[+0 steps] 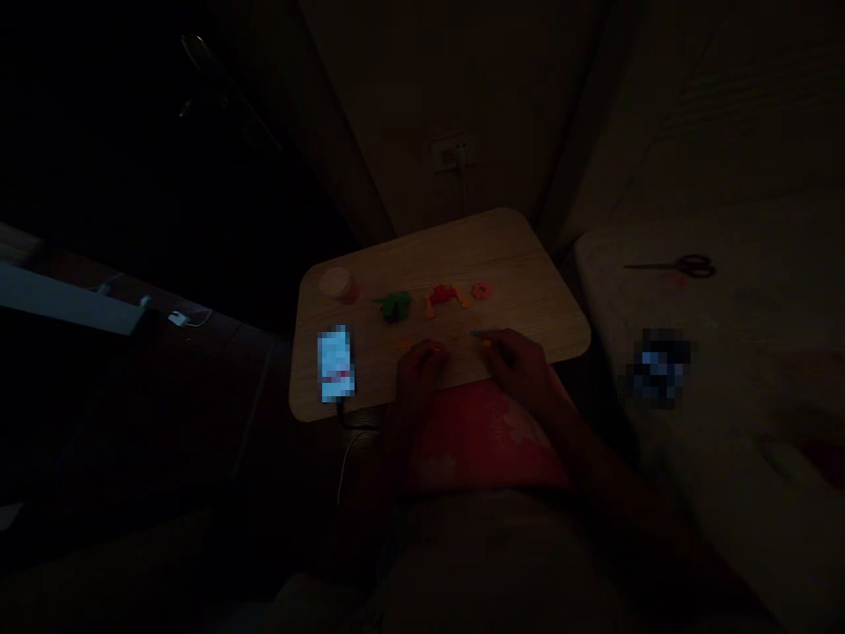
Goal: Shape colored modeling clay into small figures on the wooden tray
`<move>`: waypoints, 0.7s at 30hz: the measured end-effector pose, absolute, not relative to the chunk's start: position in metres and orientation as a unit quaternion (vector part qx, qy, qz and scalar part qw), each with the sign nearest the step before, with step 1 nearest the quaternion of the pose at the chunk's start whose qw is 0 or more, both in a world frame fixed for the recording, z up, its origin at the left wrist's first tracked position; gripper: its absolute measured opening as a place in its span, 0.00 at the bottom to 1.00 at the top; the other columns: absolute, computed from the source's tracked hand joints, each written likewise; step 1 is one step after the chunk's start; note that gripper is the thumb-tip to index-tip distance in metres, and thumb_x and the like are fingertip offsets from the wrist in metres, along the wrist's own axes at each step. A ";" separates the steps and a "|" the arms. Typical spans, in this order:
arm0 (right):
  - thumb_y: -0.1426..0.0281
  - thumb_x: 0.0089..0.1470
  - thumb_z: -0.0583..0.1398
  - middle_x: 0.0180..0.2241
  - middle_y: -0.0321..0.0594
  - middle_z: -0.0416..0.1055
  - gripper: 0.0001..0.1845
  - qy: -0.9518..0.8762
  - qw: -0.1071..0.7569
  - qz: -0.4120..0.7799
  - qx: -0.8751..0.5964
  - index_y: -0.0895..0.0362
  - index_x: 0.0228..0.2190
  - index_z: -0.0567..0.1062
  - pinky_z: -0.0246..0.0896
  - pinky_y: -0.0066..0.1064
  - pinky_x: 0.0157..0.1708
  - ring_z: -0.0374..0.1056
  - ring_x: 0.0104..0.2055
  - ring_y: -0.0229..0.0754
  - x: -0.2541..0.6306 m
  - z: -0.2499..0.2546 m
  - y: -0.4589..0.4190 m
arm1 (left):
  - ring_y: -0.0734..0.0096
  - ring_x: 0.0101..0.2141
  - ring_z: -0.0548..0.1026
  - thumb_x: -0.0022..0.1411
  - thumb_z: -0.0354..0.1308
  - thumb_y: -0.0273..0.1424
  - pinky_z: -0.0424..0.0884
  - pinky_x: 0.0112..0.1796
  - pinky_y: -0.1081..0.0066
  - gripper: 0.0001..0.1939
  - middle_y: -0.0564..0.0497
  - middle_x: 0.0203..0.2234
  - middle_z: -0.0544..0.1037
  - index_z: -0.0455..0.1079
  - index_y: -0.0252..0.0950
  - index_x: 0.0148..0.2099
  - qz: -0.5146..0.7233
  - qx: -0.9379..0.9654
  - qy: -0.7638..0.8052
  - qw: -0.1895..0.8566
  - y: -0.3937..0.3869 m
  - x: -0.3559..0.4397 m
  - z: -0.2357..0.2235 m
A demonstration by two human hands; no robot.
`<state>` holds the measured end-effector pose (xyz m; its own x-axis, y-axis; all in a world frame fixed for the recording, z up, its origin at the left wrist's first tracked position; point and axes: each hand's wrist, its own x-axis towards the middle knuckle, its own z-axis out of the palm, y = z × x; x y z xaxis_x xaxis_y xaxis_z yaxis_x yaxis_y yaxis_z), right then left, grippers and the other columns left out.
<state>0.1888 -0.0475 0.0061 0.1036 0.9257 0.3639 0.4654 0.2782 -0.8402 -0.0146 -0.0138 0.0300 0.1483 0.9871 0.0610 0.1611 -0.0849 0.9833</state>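
Note:
The room is very dark, so fine detail is lost. My left hand (422, 365) rests at the table's near edge with its fingers curled in; whatever they pinch, if anything, is too dim to name. Beside it lies a small orange piece (402, 345). My right hand (520, 363) is closed, and a small blue piece (476, 334) sticks out from its fingertips. Another orange piece (453, 335) lies between the hands. Farther back are a green toy-like piece (394, 305), a red piece with orange parts (444, 294) and a pink ring-shaped piece (481, 291).
On the wooden table (488, 242) a lit phone (336, 364) with a black cable lies at left, near a pale round container (338, 285). Scissors (690, 266) and a blurred-out device (658, 368) lie on the pale surface at right. A wall socket (452, 154) is behind.

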 end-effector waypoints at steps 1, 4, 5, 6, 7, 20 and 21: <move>0.63 0.65 0.59 0.39 0.45 0.80 0.11 -0.635 0.493 0.228 -0.549 0.54 0.43 0.79 0.69 0.38 0.40 0.75 0.39 0.46 0.189 0.008 -0.047 | 0.70 0.28 0.69 0.64 0.61 0.43 0.67 0.32 0.71 0.18 0.52 0.23 0.73 0.72 0.36 0.28 0.437 0.590 0.487 0.473 -0.013 -0.015 0.029; 0.64 0.67 0.56 0.39 0.46 0.80 0.12 -0.644 0.491 0.221 -0.544 0.54 0.42 0.79 0.70 0.39 0.42 0.75 0.41 0.48 0.190 0.010 -0.047 | 0.70 0.28 0.70 0.66 0.59 0.48 0.68 0.32 0.70 0.21 0.51 0.23 0.74 0.74 0.36 0.30 0.436 0.581 0.489 0.483 -0.012 -0.015 0.024; 0.64 0.67 0.56 0.40 0.46 0.80 0.12 -0.644 0.490 0.220 -0.545 0.54 0.42 0.79 0.70 0.39 0.43 0.75 0.41 0.48 0.190 0.011 -0.046 | 0.69 0.27 0.70 0.66 0.58 0.49 0.68 0.32 0.70 0.22 0.51 0.24 0.75 0.75 0.36 0.31 0.437 0.578 0.488 0.487 -0.012 -0.015 0.023; 0.64 0.67 0.56 0.40 0.46 0.80 0.12 -0.643 0.490 0.220 -0.546 0.53 0.41 0.79 0.70 0.39 0.43 0.75 0.41 0.48 0.190 0.010 -0.046 | 0.69 0.27 0.70 0.67 0.58 0.50 0.68 0.31 0.70 0.22 0.51 0.24 0.76 0.76 0.36 0.32 0.439 0.575 0.487 0.490 -0.013 -0.015 0.021; 0.64 0.66 0.57 0.39 0.46 0.80 0.11 -0.642 0.490 0.220 -0.547 0.54 0.41 0.79 0.70 0.39 0.43 0.75 0.41 0.48 0.190 0.010 -0.046 | 0.69 0.27 0.71 0.67 0.57 0.50 0.68 0.31 0.70 0.22 0.50 0.24 0.76 0.77 0.36 0.33 0.442 0.572 0.487 0.491 -0.013 -0.015 0.020; 0.65 0.65 0.58 0.42 0.45 0.82 0.11 -0.641 0.500 0.230 -0.535 0.52 0.42 0.81 0.72 0.41 0.45 0.78 0.43 0.48 0.190 0.005 -0.046 | 0.69 0.30 0.75 0.52 0.69 0.39 0.70 0.33 0.71 0.13 0.51 0.25 0.78 0.73 0.36 0.27 0.424 0.565 0.512 0.488 -0.014 -0.014 0.021; 0.66 0.65 0.58 0.42 0.45 0.82 0.12 -0.643 0.503 0.231 -0.530 0.52 0.42 0.81 0.72 0.41 0.45 0.78 0.44 0.48 0.190 0.005 -0.046 | 0.70 0.29 0.74 0.50 0.70 0.39 0.69 0.32 0.72 0.14 0.52 0.25 0.77 0.71 0.36 0.26 0.436 0.559 0.511 0.486 -0.013 -0.014 0.020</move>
<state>0.1900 -0.0458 0.0052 0.0667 0.9132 0.4020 0.4498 0.3321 -0.8291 -0.0141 -0.0134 0.0197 0.0972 0.9952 -0.0097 0.1481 -0.0049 0.9890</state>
